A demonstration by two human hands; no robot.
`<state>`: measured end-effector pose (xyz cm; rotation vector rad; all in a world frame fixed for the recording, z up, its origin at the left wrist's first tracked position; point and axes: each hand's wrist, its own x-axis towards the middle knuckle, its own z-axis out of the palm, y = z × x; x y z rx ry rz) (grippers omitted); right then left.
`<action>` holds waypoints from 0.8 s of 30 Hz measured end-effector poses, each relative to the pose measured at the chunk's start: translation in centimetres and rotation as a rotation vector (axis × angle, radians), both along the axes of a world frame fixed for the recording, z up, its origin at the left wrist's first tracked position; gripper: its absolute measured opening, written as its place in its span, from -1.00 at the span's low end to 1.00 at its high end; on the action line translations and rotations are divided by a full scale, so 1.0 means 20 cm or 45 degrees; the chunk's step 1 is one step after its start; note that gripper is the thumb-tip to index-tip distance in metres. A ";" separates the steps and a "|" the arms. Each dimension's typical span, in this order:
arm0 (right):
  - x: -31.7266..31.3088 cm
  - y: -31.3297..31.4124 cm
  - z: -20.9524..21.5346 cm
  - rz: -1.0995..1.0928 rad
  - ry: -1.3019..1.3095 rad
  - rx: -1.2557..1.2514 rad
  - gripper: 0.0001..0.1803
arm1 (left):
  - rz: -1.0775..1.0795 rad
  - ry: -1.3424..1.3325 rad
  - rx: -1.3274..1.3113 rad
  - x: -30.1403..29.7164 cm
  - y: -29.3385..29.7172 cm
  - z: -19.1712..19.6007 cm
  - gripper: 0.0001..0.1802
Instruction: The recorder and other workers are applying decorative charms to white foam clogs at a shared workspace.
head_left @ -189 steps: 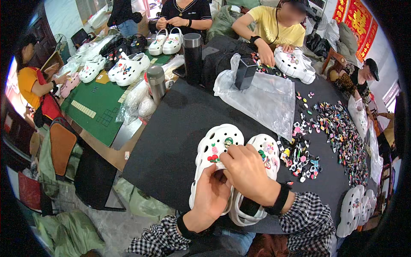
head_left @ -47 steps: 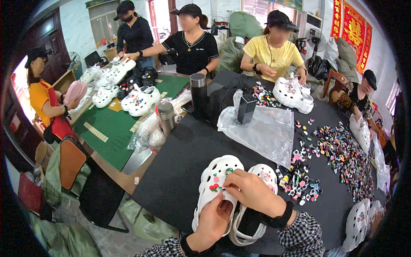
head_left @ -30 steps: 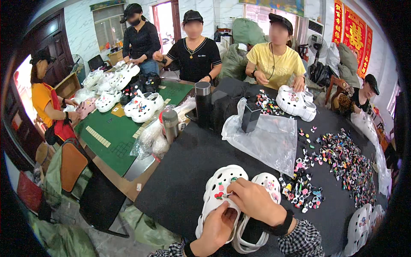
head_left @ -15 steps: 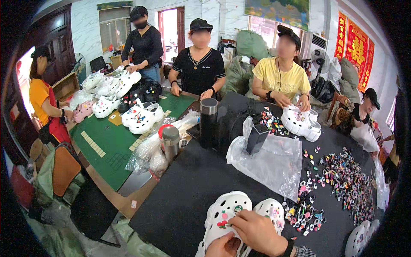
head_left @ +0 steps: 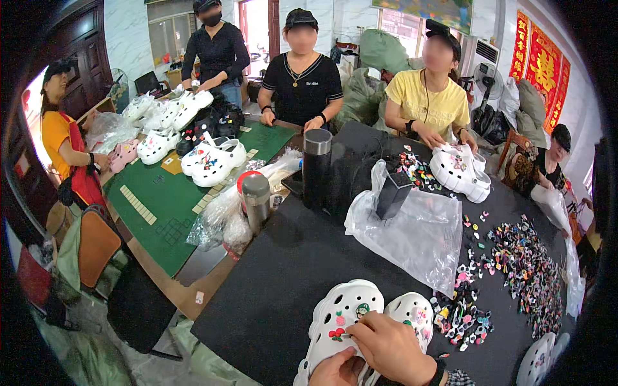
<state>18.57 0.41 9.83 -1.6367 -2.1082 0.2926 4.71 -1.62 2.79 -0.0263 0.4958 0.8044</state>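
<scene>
"At the near edge of the bench (head_left: 277,289), what are the hands busy with?"

"A white clog (head_left: 318,350) dotted with charms, its toe toward the far side. The left hand (head_left: 337,370) has hold of it: thumb over the upper, the other fingers mostly out of sight."

"And the right hand (head_left: 394,350)?"

"Bent over that clog from the right. Its fingers are drawn together in a pinch against the upper, just right of a red charm (head_left: 336,334). Whether something small is caught between them, I cannot tell."

"Any more charms on it?"

"A pink one (head_left: 340,318) just beyond the red, and a round green one (head_left: 362,311) to the right of that. A second white clog (head_left: 415,315) is just beside, partly covered by the right hand."

"What's around them?"

"To the right, a small heap of charms (head_left: 462,323), with a larger heap (head_left: 526,270) past it. Farther off, a clear plastic bag (head_left: 421,241) lies under a black box (head_left: 394,195). On the far side, a person in a yellow top (head_left: 428,103) has both hands at another clog (head_left: 460,175)."
</scene>
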 end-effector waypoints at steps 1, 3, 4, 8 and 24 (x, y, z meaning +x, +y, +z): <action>0.00 0.00 0.00 0.005 -0.003 0.003 -0.90 | 0.015 0.017 -0.012 0.00 0.00 0.00 -0.81; 0.00 0.01 -0.01 0.016 0.010 0.019 -0.90 | 0.014 0.000 -0.001 0.00 0.01 0.00 -0.81; 0.00 0.00 -0.02 0.024 0.017 0.032 -0.90 | 0.006 -0.004 0.010 0.00 0.01 -0.01 -0.81; 0.00 -0.02 -0.03 0.008 0.014 0.046 -0.90 | -0.015 0.278 0.300 0.00 -0.03 -0.07 -0.80; 0.00 -0.02 -0.01 0.018 -0.015 0.025 -0.84 | -0.017 0.078 0.063 0.01 0.02 0.00 -0.80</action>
